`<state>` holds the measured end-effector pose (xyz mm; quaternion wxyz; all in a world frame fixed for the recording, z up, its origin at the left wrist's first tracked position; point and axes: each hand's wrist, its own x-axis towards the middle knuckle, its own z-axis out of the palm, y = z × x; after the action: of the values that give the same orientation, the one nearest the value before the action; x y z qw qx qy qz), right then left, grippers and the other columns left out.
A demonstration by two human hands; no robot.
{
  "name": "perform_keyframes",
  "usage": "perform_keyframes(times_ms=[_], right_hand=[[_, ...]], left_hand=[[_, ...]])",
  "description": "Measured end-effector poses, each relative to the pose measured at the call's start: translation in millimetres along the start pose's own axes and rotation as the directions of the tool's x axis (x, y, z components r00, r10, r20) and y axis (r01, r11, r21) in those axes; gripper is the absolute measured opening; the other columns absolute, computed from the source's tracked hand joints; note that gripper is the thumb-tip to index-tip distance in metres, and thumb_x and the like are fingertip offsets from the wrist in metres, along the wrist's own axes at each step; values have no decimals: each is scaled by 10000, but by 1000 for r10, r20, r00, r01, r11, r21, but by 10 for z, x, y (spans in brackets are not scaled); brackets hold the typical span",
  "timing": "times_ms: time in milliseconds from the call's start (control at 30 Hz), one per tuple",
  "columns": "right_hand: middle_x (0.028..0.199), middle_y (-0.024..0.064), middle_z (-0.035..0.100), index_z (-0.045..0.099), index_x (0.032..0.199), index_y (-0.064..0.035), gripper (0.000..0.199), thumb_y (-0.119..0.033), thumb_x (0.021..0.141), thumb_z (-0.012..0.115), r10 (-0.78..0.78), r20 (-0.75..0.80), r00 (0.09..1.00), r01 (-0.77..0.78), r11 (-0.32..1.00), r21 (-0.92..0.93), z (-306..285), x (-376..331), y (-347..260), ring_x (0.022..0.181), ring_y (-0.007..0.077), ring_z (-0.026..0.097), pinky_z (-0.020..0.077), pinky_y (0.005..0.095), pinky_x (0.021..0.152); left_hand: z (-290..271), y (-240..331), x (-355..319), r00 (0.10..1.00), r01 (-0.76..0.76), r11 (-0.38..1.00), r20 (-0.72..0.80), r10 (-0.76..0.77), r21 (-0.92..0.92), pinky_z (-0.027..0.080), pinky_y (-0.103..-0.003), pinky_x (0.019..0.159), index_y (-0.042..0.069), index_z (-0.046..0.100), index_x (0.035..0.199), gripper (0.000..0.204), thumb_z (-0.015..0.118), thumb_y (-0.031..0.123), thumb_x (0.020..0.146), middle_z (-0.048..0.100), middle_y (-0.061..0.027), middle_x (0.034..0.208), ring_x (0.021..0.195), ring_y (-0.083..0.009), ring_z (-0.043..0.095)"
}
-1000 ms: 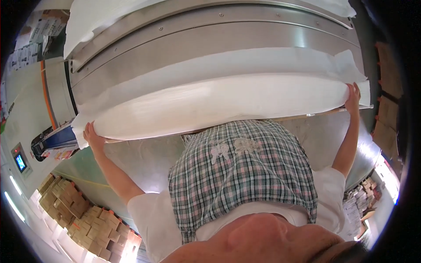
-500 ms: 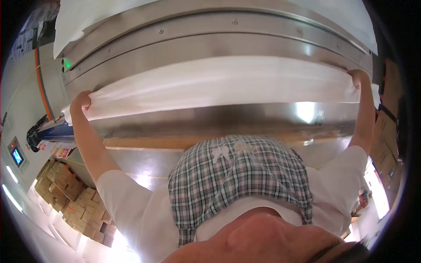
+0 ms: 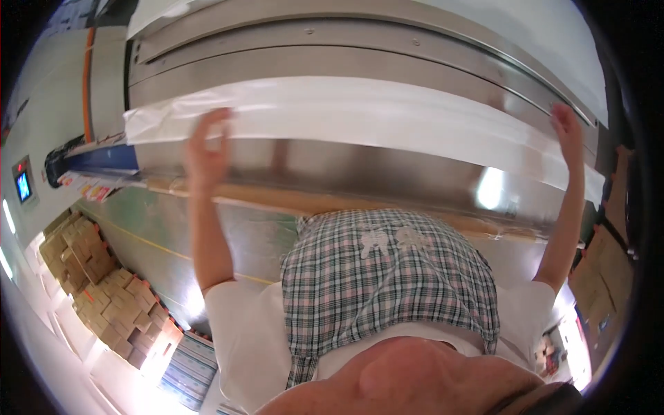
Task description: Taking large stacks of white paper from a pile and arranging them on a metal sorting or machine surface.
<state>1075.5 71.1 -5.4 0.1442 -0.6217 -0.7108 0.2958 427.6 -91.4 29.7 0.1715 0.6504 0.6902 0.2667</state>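
A long white strip of thin sheet material (image 3: 360, 114), cloth or film, lies across the metal surface in front of me, creased at its left end. My left hand (image 3: 209, 142) hovers over the left part of the strip. It is smeared by motion, but a gap shows between thumb and fingers, and I see nothing in it. On the far right, my right hand (image 3: 566, 126) is raised beyond the strip's far edge, over the metal. Its fingers are loosely bent and apart, holding nothing visible.
Beyond the strip runs a metal machine panel (image 3: 346, 66) with screws, below a pale cover. A light brown bar (image 3: 277, 197) edges the near side. Cardboard boxes (image 3: 117, 311) are stacked at lower left, others (image 3: 598, 266) at right. A lit control screen (image 3: 23, 185) is at left.
Both hands have let go of the strip's ends. My left hand has moved inward to the right, and the strip now lies flat on the metal. The view has shifted slightly.
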Motion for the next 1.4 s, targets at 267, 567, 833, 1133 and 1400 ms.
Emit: perform_keyframes(times_ms=[267, 567, 833, 1133, 1400], right_hand=[[950, 93, 526, 498, 1052, -66, 425, -193, 688, 676, -695, 106, 711, 691, 719, 80, 2262, 21, -3011, 832, 227, 532, 457, 318, 727], [791, 60, 512, 547, 821, -77, 186, -74, 646, 609, -807, 10, 590, 796, 580, -174, 2870, -249, -3874, 760, 238, 511, 456, 340, 610], [832, 56, 540, 541, 739, -68, 180, 10, 597, 618, -757, -75, 650, 735, 650, -194, 2969, -361, -4035, 772, 239, 509, 449, 326, 644], [882, 84, 540, 529, 766, -32, 181, 44, 615, 595, -649, -32, 760, 640, 756, -139, 3082, -384, -4084, 816, 272, 512, 450, 345, 683], [895, 98, 545, 530, 776, -22, 196, 65, 612, 591, -623, -30, 782, 614, 777, -143, 3075, -447, -4149, 820, 278, 524, 451, 345, 680]], left_hand=[[452, 284, -482, 931, -334, 937, 192, 311, 101, 254, -449, 986, 95, 502, 1121, 384, 591, 201, 762, 491, -79, 1176, 1146, -265, 409], [142, -1162, -547, 989, -124, 877, -17, 149, 464, 211, -572, 963, 70, 518, 1105, 391, 519, 318, 804, 428, -211, 1200, 1134, -490, 314], [-763, -2640, -49, 940, 214, 745, -340, 17, 631, 239, -560, 946, 90, 545, 1094, 393, 485, 368, 823, 407, -238, 1233, 1144, -478, 315], [-1765, -2751, 337, 967, -100, 932, -186, 173, 349, 389, -355, 880, 93, 586, 1019, 359, 685, 186, 687, 566, -96, 1070, 1034, -263, 493], [-1918, -2455, 687, 886, -387, 856, 394, 243, 342, 368, -369, 855, 88, 569, 882, 240, 644, 130, 658, 580, -57, 879, 915, -248, 507]])
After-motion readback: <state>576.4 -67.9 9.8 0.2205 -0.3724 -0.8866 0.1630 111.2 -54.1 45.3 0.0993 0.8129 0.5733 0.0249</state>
